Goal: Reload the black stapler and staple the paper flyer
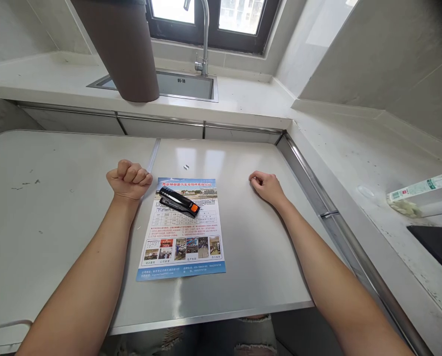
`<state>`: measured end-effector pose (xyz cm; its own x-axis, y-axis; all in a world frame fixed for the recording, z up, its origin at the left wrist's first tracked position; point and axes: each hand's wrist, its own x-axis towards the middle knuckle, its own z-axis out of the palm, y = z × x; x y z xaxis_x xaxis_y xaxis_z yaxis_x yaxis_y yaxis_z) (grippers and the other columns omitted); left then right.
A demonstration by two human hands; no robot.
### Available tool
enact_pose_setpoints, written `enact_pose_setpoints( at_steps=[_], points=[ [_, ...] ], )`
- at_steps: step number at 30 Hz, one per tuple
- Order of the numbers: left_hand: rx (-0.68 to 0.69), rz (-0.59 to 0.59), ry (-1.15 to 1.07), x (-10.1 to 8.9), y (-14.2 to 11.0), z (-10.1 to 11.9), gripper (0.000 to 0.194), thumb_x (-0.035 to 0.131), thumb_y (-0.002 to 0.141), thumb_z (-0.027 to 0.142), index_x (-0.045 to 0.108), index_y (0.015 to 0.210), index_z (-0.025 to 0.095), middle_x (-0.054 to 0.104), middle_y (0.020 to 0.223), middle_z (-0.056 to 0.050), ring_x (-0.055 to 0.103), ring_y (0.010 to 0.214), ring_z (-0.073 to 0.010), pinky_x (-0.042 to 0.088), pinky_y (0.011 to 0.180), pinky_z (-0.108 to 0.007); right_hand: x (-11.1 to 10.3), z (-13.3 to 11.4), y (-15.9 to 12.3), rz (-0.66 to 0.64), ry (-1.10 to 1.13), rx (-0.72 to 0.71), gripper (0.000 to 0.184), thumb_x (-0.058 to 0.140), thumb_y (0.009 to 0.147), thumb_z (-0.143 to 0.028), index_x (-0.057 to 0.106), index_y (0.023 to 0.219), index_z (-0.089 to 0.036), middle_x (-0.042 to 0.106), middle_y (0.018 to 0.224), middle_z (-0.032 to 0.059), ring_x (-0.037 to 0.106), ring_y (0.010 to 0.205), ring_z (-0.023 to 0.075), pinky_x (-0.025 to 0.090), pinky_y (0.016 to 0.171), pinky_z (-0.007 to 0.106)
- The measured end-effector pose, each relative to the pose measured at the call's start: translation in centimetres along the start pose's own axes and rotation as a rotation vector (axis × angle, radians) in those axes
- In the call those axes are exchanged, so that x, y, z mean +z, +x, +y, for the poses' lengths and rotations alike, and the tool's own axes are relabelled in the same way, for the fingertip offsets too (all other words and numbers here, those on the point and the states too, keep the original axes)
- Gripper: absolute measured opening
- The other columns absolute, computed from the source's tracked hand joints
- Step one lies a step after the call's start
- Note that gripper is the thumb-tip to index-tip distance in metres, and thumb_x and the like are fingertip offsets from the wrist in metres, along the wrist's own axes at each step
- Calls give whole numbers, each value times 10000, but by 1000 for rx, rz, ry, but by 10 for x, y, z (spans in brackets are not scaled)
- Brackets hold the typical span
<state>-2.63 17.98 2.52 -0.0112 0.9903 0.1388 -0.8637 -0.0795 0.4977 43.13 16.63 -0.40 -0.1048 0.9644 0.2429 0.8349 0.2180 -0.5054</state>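
Observation:
My left hand (129, 179) rests on the table to the left of a printed flyer, curled into a fist with nothing showing in it. To the right of the flyer, my right hand (264, 185) lies on the table with its fingers curled in, and no object shows in it. Between them is the flyer (181, 264), with a blue border, text and small photos. A black stapler (179, 201) with an orange patch at one end lies slantwise on its upper part. Just beyond the flyer's top edge sit small silvery staple strips (186, 167).
The white folding table (250, 267) has a seam at its middle. Behind it, a brown bin-like container (126, 54) stands on the counter (243, 101) by a sink (185, 84) with a tall faucet (205, 39). A long box (424, 187) lies on the right counter.

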Motion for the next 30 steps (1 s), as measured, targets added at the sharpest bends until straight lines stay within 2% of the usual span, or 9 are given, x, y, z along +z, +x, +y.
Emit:
enact_pose_setpoints(
  at_steps=[9,16,23,30],
  points=[
    [-3,-6,-12,1,0,0,530,396,951,313,94,533,193,-162,491,65,-175,490,-115,41,347,-267,0,1,0,-3,-9,-2,215,508,864,-267,720,863,-230,594,626,-10,509,611,156,375,669,278],
    [-1,56,13,2,-2,-1,565,483,926,320,106,526,188,-122,511,70,-124,463,-99,61,366,-247,0,0,-1,-6,3,2,213,510,864,-275,717,866,-224,592,628,-8,505,612,157,364,653,277],
    [12,101,47,2,-3,-1,539,464,931,278,96,550,186,-115,542,65,-117,481,-103,23,385,-255,0,1,-1,0,19,-5,199,518,858,-266,714,860,-228,574,618,-20,499,608,151,348,645,275],
    [8,89,78,7,-5,-1,539,456,923,266,85,538,190,-127,560,66,-133,513,-105,7,398,-264,0,2,0,0,23,-11,196,517,858,-261,710,858,-230,565,614,-26,488,597,149,342,641,277]
  ],
)
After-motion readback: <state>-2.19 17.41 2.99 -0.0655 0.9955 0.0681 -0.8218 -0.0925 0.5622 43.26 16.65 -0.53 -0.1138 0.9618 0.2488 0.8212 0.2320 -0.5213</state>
